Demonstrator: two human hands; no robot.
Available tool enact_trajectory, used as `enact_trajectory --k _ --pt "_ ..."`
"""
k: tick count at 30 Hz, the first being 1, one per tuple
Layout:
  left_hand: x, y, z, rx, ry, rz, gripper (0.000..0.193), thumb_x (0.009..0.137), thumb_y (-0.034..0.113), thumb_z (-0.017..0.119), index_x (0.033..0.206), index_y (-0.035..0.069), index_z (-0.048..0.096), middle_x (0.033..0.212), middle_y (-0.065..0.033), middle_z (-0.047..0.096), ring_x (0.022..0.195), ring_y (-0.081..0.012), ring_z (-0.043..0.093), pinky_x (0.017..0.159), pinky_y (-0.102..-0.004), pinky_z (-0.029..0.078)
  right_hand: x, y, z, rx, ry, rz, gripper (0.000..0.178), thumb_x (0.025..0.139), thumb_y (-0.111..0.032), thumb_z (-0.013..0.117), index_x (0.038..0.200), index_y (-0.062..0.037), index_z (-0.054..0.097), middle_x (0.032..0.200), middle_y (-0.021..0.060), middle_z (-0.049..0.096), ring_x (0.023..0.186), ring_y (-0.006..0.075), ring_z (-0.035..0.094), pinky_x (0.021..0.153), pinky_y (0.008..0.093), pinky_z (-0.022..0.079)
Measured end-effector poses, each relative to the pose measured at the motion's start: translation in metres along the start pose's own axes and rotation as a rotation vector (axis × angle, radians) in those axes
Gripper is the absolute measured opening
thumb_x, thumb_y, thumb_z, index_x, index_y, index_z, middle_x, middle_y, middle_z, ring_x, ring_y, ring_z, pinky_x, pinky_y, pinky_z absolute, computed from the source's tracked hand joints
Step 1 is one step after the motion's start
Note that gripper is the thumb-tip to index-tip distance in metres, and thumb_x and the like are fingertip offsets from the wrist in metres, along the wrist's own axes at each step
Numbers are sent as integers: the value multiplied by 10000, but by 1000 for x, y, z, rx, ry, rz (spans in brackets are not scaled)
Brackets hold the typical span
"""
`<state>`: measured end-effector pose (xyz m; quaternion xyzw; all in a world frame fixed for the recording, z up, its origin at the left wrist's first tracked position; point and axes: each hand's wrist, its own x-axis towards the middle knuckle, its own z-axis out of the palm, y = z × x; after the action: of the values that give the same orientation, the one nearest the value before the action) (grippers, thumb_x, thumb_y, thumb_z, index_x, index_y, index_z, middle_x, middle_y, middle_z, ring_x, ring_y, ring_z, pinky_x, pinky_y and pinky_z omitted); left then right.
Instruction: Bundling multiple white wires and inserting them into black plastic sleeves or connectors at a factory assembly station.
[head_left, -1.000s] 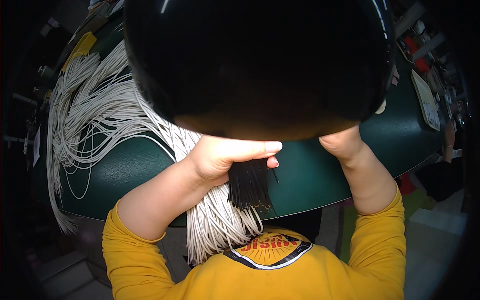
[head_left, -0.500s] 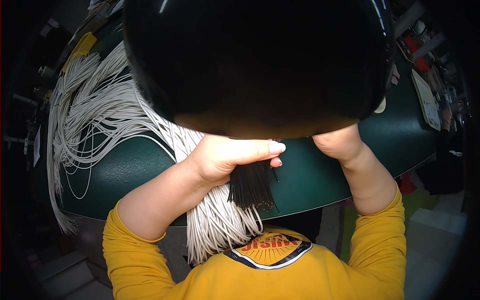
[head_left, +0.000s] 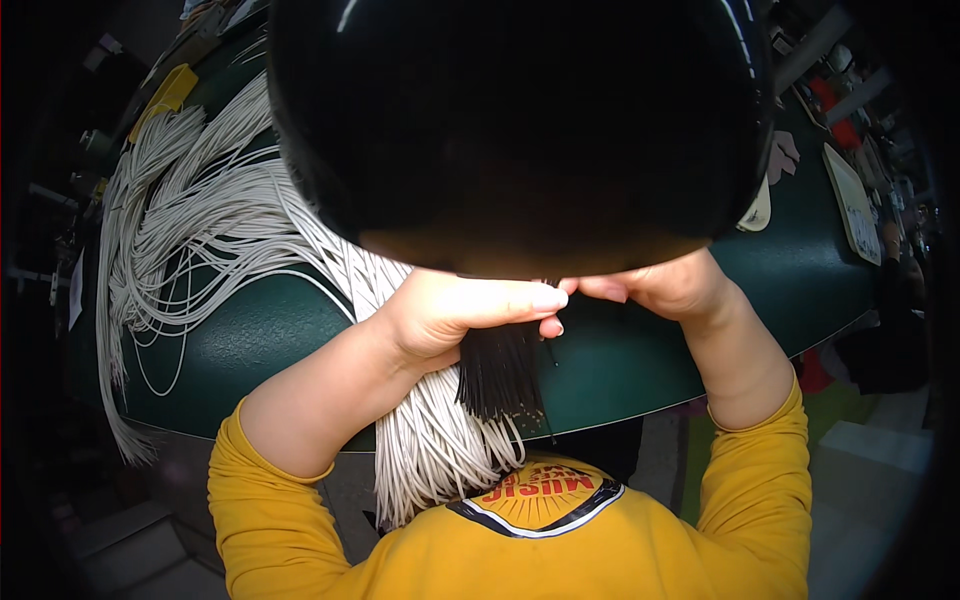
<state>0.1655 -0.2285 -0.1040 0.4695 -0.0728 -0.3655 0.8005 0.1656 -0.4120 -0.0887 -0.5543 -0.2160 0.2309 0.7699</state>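
The left hand (head_left: 455,315) is closed around a bundle of thin black cords (head_left: 500,375). The fist sits on top of the bundle, with the thumb extended to the right. The black cords hang below the fist and end in a loose, even fringe over the near edge of the green table (head_left: 260,340).

The right hand (head_left: 665,285) meets the left hand at the fingertips, just above the black bundle. Its fingers curl inward toward the left thumb. A large black rounded object (head_left: 520,130) covers the upper part of both hands, so it cannot be told whether the right hand grips anything.

A thick bundle of white cords (head_left: 430,450) passes under the left forearm, just beside the black cords on their left, and hangs over the table edge toward the person's yellow shirt (head_left: 530,550). The same white cords fan out in long loops across the left part of the table. A yellow object (head_left: 170,92) lies at the far left of the table.
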Motion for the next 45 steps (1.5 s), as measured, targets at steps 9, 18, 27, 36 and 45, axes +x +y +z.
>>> enact_trajectory --k 9,18,27,36,45 --pt "4 -6 -1 -2 28 44 188 685 -12 577 866 5 527 715 -86 565 646 -156 579 612 -256 481 5 8 4 -308 163 -130 92 769 -84 588 744 -12 537 667 26 560 589 55 522 562 177 425" --pt "1 0 4 -71 62 -36 221 680 -22 581 884 6 504 696 -80 563 598 -154 578 586 -261 488 3 8 1 -182 209 -245 183 841 -136 458 836 21 553 706 49 559 535 23 447 505 142 365" --pt "-1 2 2 -56 32 -19 159 674 -25 563 819 7 506 685 -86 563 585 -153 577 576 -257 483 2 7 1 -365 204 -354 142 792 -47 489 910 22 529 696 41 548 641 42 522 598 165 420" --pt "-1 -1 0 -14 6 6 170 669 -28 564 835 -11 534 689 -99 570 583 -169 576 565 -257 476 3 6 5 -283 163 -295 171 815 -78 479 935 41 504 722 65 574 595 44 516 541 147 406" --pt "-3 -1 -3 -20 -17 35 180 656 -8 545 834 -22 527 671 -104 562 577 -166 569 558 -253 471 2 8 5 -185 93 -190 127 744 -63 611 833 9 556 772 52 585 711 85 551 670 203 442"
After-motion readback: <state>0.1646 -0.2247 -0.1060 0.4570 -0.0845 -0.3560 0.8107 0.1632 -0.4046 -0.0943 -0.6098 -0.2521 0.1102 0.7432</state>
